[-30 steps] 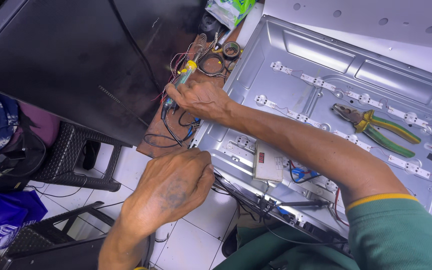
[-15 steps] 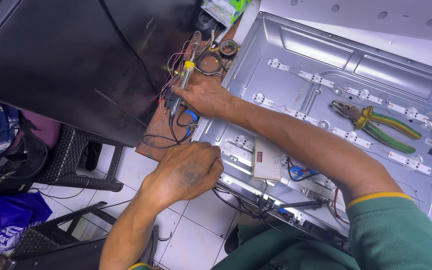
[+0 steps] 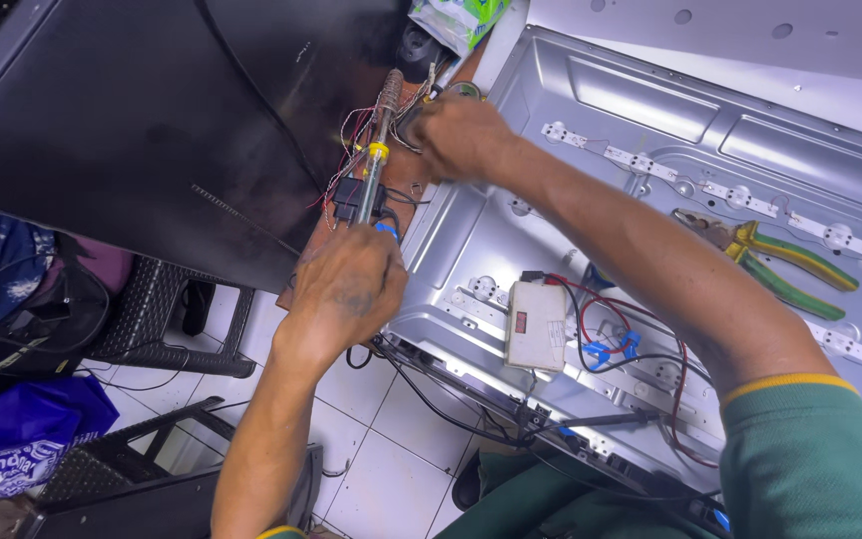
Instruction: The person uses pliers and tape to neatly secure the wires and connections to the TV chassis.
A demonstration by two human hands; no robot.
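The left hand is closing tightly around the handle of a soldering iron whose long axis is pointing toward the upper centre of the frame, where the right hand is pinching something hidden beside its tip.

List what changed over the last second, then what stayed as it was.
The left hand, earlier spread over the chassis edge, moved up and took hold of the soldering iron. The right hand let the iron go and shifted up to the solder spool by the tangled wires. The green-handled pliers and white module stayed in the metal back panel.
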